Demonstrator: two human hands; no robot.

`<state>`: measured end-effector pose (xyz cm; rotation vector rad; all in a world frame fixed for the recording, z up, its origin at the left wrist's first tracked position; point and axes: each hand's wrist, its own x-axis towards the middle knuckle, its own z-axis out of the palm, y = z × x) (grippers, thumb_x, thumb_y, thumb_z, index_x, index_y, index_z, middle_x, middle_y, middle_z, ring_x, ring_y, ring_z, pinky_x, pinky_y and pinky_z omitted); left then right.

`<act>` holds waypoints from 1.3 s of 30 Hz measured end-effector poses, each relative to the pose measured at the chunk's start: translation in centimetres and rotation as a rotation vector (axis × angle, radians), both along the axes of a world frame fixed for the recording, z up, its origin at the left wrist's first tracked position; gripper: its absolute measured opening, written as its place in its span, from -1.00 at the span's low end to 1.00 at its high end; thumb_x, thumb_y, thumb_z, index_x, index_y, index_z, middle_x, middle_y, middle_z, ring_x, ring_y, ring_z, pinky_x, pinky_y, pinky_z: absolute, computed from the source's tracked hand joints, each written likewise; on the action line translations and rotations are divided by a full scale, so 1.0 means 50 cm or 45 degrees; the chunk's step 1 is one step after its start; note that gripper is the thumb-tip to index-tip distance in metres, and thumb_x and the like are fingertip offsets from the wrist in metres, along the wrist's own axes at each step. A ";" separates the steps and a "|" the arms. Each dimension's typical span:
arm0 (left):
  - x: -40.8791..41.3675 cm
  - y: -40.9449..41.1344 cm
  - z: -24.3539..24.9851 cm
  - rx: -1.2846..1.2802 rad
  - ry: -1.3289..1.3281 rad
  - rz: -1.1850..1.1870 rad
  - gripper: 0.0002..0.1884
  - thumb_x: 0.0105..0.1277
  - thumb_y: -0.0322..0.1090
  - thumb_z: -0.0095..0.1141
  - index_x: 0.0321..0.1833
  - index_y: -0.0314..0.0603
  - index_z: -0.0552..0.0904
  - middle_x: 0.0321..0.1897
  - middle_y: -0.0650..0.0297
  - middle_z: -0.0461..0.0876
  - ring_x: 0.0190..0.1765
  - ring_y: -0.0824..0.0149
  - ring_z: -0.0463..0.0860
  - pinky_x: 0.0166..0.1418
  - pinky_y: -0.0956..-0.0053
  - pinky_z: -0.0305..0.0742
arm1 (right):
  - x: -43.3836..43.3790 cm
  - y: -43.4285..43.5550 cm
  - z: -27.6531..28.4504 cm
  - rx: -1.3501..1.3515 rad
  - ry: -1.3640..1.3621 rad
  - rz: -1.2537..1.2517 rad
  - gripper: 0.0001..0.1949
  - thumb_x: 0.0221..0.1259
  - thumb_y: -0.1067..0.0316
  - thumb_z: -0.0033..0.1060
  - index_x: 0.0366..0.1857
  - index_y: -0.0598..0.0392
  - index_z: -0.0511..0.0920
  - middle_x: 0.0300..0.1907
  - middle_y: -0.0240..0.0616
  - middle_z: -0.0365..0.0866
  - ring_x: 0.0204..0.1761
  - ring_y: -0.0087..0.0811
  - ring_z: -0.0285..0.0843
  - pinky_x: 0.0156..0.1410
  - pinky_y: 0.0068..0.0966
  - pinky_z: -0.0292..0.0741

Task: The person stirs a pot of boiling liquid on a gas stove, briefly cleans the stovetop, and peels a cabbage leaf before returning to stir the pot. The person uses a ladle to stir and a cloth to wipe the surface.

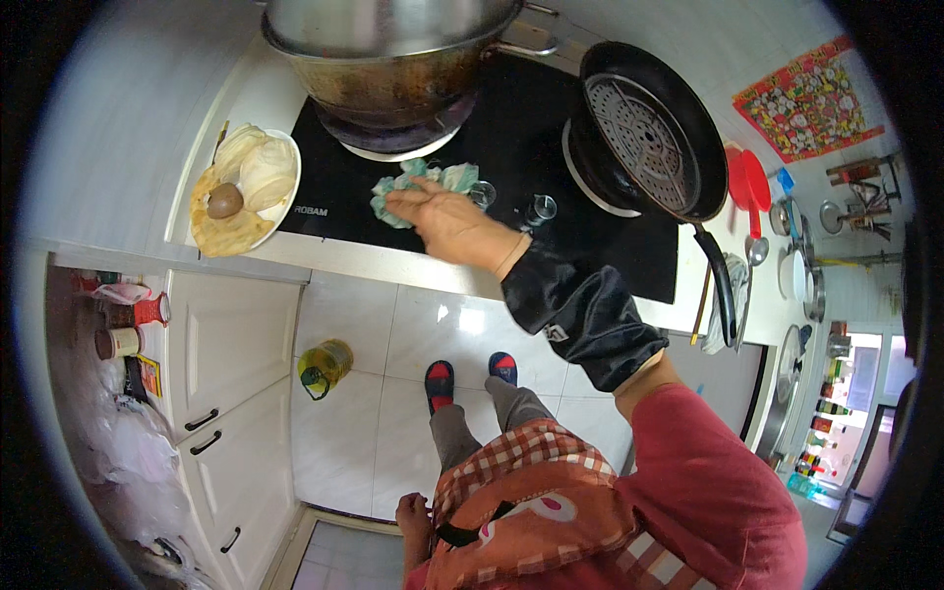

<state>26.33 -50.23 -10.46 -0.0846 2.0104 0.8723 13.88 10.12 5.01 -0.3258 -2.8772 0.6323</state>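
Observation:
My right hand (457,225) presses a green and white cloth (387,195) onto the black glass gas hob (343,193), just in front of a large lidded pot (383,85). Two control knobs are beside it; the nearer knob (483,194) almost touches the cloth, and the other knob (541,209) is further right. A black sleeve cover is on the right forearm. Low beside the apron hangs my left hand (413,510), away from the hob; its fingers look curled, and whether it holds anything is unclear.
A plate (289,188) with flatbreads, buns and a brown egg stands left of the hob. On the right burner a black frying pan (708,169) leans with a steamer rack (645,136) inside. Chopsticks, a ladle and cloth lie beyond. An oil bottle (326,365) stands on the floor.

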 end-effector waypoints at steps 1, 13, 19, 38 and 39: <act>-0.003 0.002 -0.003 -0.001 -0.010 0.004 -0.77 0.43 -0.35 0.13 -0.06 -0.43 0.67 -0.29 0.04 0.77 -0.39 0.24 0.77 -0.37 0.37 0.69 | -0.002 -0.027 -0.007 0.056 0.067 -0.012 -0.39 0.02 0.60 0.24 0.31 0.17 0.56 0.42 -0.15 0.50 0.49 0.03 0.32 0.57 -0.20 0.33; -0.069 0.027 0.042 -0.094 -0.078 -0.004 -0.77 0.44 -0.31 0.14 -0.03 -0.36 0.65 -0.29 0.14 0.76 -0.42 0.33 0.73 -0.48 0.46 0.59 | 0.249 -0.128 -0.019 0.229 0.175 -0.471 -0.39 -0.12 0.74 0.22 0.17 0.09 0.64 0.27 -0.26 0.64 0.34 -0.03 0.50 0.42 -0.25 0.54; -0.068 0.013 0.028 -0.018 -0.078 0.025 -0.76 0.45 -0.29 0.14 -0.03 -0.35 0.66 -0.29 0.14 0.76 -0.43 0.33 0.73 -0.49 0.45 0.58 | 0.441 -0.094 -0.004 0.339 0.055 -0.881 -0.41 -0.19 0.80 0.13 0.08 0.14 0.68 0.11 -0.13 0.70 0.10 -0.01 0.61 0.27 -0.18 0.57; -0.303 1.022 0.288 0.673 1.227 -0.653 -0.34 0.29 -0.13 0.45 0.32 -0.40 0.51 -0.08 0.07 0.63 -0.19 0.28 0.65 -0.15 0.39 0.59 | 0.500 -0.079 0.011 0.384 0.026 -1.222 -0.38 -0.22 0.81 0.21 0.11 0.13 0.67 0.16 -0.18 0.69 0.03 -0.04 0.62 0.18 -0.32 0.62; -0.297 1.051 0.309 0.653 1.250 -0.633 -0.35 0.27 -0.10 0.46 0.28 -0.40 0.53 -0.09 0.07 0.63 -0.20 0.27 0.65 -0.16 0.37 0.59 | 0.505 -0.076 0.006 0.399 0.008 -1.220 -0.38 -0.23 0.80 0.22 0.10 0.13 0.67 0.16 -0.19 0.69 0.03 -0.04 0.62 0.18 -0.33 0.62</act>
